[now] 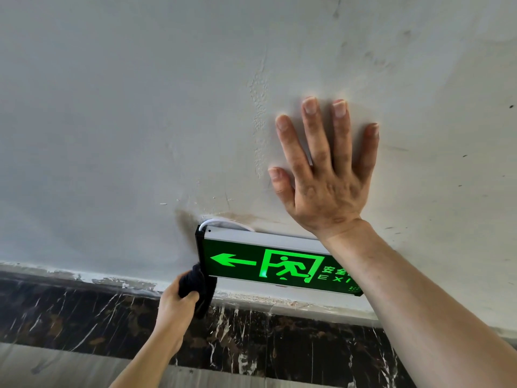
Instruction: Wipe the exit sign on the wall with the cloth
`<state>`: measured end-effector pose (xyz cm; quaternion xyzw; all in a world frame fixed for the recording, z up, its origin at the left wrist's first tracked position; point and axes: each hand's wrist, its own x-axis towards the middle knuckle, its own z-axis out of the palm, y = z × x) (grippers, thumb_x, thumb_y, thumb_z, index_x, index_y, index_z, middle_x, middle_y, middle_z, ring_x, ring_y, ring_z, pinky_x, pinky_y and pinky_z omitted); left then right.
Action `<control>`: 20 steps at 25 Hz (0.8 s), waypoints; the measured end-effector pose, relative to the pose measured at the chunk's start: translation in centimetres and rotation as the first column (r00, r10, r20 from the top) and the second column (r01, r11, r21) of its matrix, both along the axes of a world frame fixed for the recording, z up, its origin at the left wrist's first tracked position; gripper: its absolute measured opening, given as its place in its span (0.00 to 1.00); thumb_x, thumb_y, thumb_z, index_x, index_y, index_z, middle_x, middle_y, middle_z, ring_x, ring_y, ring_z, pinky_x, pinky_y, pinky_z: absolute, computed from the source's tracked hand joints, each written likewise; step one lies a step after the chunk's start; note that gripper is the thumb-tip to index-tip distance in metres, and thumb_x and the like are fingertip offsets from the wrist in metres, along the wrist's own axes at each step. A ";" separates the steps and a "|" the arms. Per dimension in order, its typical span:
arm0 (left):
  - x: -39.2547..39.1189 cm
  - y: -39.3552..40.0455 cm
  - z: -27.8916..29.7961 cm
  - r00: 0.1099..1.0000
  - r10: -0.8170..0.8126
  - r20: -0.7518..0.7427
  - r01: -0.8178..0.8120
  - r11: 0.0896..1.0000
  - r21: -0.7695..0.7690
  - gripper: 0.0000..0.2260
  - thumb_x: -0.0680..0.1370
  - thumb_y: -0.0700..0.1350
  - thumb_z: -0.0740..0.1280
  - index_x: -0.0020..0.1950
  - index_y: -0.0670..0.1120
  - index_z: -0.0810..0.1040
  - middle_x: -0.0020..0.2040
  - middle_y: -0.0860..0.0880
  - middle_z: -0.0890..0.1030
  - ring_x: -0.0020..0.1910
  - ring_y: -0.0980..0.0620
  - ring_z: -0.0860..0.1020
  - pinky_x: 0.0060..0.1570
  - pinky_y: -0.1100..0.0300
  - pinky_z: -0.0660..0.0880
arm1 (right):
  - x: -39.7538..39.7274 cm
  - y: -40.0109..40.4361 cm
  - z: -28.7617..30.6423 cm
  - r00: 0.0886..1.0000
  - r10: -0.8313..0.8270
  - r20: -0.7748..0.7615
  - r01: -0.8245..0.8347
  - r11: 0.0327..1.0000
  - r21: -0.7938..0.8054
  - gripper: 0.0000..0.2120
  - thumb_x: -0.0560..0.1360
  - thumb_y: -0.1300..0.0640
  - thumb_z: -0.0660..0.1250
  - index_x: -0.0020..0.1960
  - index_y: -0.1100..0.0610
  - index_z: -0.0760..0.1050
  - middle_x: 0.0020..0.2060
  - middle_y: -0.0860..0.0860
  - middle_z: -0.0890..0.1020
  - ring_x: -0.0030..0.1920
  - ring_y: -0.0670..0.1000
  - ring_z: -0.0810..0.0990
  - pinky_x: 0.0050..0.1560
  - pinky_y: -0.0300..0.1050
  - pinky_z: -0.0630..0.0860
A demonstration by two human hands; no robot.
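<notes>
A: The left hand (174,302) is gripping a bunched dark cloth (200,288), fingers (190,296) curled tight around it, and it is pressing against the lower left corner of the lit green exit sign (268,264) low on the wall (126,121).

B: And the right hand (324,175) is lying flat on the plaster above the sign's top edge, fingers (314,130) spread wide, holding nothing.

A: I'm watching that white cable (223,222) looping out at the top left corner. A hard swipe there could be snagging it.

B: Agreed. The right forearm is also covering the sign's right end, so that part risks being missed, and leaning in could be knocking the housing crooked.
</notes>
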<state>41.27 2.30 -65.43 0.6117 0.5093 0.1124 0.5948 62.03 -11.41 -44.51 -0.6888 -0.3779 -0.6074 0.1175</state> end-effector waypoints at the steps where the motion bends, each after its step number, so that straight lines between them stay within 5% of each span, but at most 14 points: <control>1: -0.2 -0.6 -0.5 0.998 -0.050 -0.039 0.047 0.996 -0.079 0.18 0.78 0.28 0.63 0.57 0.50 0.77 0.48 0.48 0.83 0.46 0.49 0.81 0.42 0.55 0.79 | 0.0 0.0 0.0 1.000 -0.004 0.005 0.004 1.000 0.001 0.29 0.77 0.42 0.54 0.76 0.49 0.60 0.72 0.51 0.64 0.75 0.56 0.56 0.74 0.60 0.48; 5: -0.7 -3.6 -1.4 0.956 -0.287 -0.059 0.242 0.888 -0.391 0.18 0.76 0.26 0.63 0.57 0.46 0.80 0.51 0.39 0.85 0.51 0.38 0.84 0.51 0.41 0.83 | -0.2 0.0 0.0 1.000 -0.006 0.005 0.006 1.000 -0.006 0.28 0.77 0.42 0.53 0.76 0.49 0.61 0.72 0.50 0.64 0.74 0.56 0.55 0.74 0.60 0.49; 7: -1.0 -4.4 -1.0 0.959 -0.285 -0.005 0.254 0.862 -0.438 0.19 0.76 0.26 0.64 0.57 0.47 0.81 0.49 0.39 0.86 0.51 0.38 0.84 0.47 0.43 0.83 | -0.3 -0.1 0.1 1.000 -0.008 -0.012 0.008 1.000 -0.014 0.28 0.77 0.42 0.55 0.76 0.49 0.60 0.72 0.50 0.63 0.75 0.55 0.55 0.74 0.60 0.48; 14: -2.3 -6.2 4.2 0.959 -0.188 0.212 0.259 0.882 -0.393 0.15 0.77 0.28 0.69 0.59 0.43 0.79 0.48 0.43 0.87 0.50 0.40 0.86 0.50 0.41 0.83 | -1.2 -1.0 0.8 0.990 0.007 -0.139 -0.019 0.996 -0.086 0.31 0.77 0.43 0.61 0.77 0.50 0.57 0.76 0.48 0.56 0.78 0.50 0.38 0.75 0.58 0.40; 18: -3.1 -7.2 8.7 0.930 -0.116 0.350 0.253 0.890 -0.380 0.16 0.73 0.34 0.74 0.59 0.40 0.77 0.46 0.42 0.87 0.46 0.41 0.87 0.42 0.44 0.83 | -2.5 -2.3 1.8 0.944 -0.031 -0.329 -0.056 0.967 -0.250 0.32 0.80 0.41 0.52 0.78 0.49 0.43 0.78 0.45 0.33 0.76 0.49 0.31 0.74 0.57 0.32; 20: -3.5 -7.5 10.8 0.896 -0.103 0.431 0.281 0.884 -0.373 0.20 0.69 0.39 0.74 0.59 0.40 0.78 0.47 0.42 0.87 0.47 0.42 0.87 0.41 0.47 0.83 | -3.9 -3.1 2.5 0.904 0.012 -0.428 -0.123 0.965 -0.233 0.31 0.81 0.41 0.49 0.78 0.51 0.43 0.80 0.49 0.40 0.78 0.51 0.36 0.76 0.57 0.37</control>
